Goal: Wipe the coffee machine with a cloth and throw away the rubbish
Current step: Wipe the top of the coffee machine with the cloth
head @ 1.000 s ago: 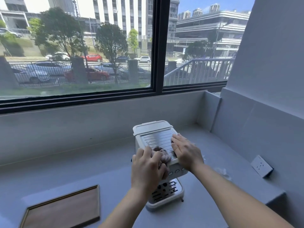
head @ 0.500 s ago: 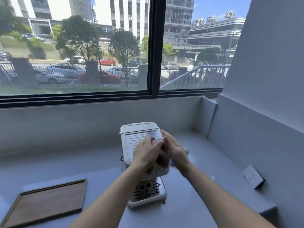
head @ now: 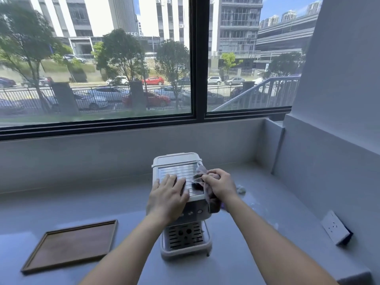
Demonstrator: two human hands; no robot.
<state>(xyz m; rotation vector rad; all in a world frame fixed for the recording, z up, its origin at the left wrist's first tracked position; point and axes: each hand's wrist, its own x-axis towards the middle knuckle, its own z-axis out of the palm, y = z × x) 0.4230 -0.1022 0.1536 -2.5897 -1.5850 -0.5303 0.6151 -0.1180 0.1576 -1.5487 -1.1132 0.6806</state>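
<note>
Bunched in the right hand (head: 221,185), the cloth (head: 202,182) has been passed from the left hand (head: 167,197), now pressed flat on the coffee machine (head: 181,202); right-side wiping seems next.

Front of coffee machine (head: 186,233): partly covered by left hand (head: 167,197).
Cloth (head: 202,183): bunched inside right hand (head: 221,185), full shape unseen.
Small crumpled scrap (head: 241,189) behind right wrist: too blurred to identify.
Forearms: cut off by bottom edge.
</note>
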